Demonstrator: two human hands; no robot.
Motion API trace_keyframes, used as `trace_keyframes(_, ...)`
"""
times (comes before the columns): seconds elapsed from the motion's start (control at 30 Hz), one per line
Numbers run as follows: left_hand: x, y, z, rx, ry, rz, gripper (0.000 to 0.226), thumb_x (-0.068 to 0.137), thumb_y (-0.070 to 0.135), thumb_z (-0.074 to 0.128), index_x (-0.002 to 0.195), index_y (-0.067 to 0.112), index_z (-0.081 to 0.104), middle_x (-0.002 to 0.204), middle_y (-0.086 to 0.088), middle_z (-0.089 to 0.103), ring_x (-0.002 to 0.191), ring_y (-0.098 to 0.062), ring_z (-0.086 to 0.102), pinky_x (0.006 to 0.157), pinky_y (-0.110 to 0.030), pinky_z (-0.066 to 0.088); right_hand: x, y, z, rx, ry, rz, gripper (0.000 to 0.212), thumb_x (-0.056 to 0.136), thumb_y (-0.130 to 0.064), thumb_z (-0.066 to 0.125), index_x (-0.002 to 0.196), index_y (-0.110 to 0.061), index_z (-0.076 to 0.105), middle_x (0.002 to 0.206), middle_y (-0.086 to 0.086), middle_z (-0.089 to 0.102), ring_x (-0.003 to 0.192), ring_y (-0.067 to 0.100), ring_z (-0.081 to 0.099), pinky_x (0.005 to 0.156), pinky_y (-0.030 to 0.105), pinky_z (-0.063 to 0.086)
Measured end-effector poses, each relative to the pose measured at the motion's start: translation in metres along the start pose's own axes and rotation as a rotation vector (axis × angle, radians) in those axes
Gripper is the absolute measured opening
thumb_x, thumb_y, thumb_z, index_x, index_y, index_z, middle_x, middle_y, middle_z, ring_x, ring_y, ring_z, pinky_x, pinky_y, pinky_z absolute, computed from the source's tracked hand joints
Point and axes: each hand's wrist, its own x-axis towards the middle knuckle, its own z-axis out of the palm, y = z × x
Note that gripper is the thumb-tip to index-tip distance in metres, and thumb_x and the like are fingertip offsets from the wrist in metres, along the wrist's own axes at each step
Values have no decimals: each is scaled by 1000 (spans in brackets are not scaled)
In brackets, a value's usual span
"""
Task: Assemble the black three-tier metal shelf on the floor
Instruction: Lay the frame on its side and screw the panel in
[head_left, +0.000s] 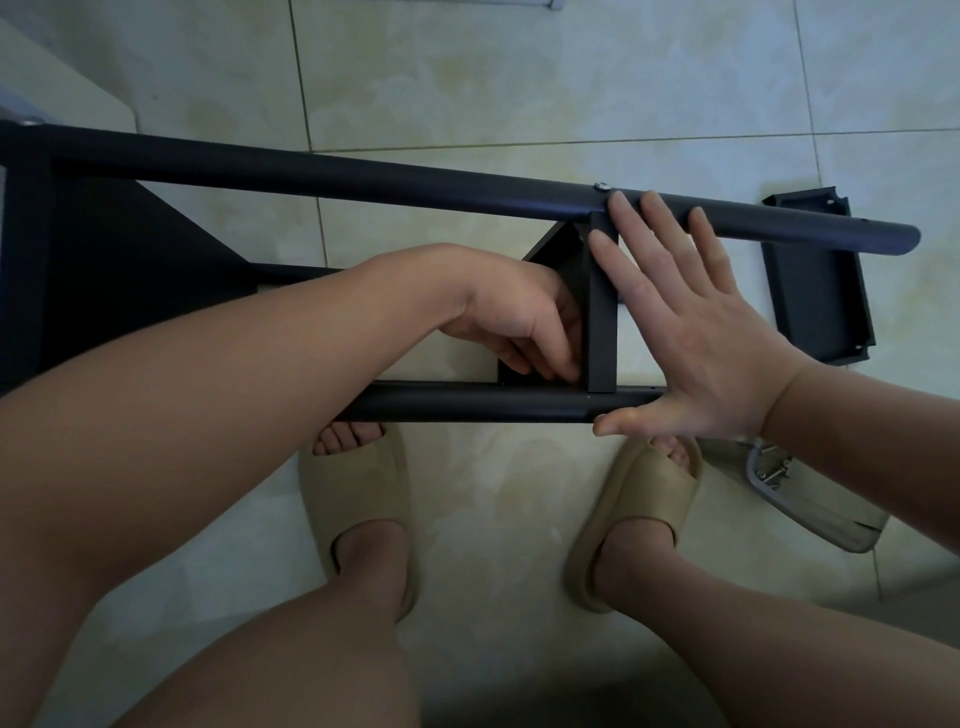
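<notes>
Pale floor tiles (519, 78) carry the shelf (104, 260), likely stiff and heavy, best grabbed by its poles (311, 179); right hand (691, 338) presses flat, left hand (514, 322) curls, grip unclear.

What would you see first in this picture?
Two hands meet in the middle: the right hand spreads flat across the black shelf frame, while the left hand reaches in beside the middle shelf panel. Below stand feet in beige slippers, and a loose black shelf tray lies at the right.
</notes>
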Motion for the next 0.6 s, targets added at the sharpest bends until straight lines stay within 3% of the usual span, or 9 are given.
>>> trace_keyframes(0.23,1,-1,3,-9,8,-17,10,91,12,66,88,19,73,86,1,76,83,-14,67,93,-35,50,-1,0,1,-3,7,1,130,74,-97,30,162,-5,6,169,20,-1,156,40,-5,123,64,4)
trace_keyframes(0.6,0,0,1,-41,1,-9,10,89,8,68,95,15,72,88,1,74,85,-16,63,94,-36,49,0,0,0,3,12,2,130,73,-96,34,162,-5,7,169,20,0,156,40,-4,123,63,3)
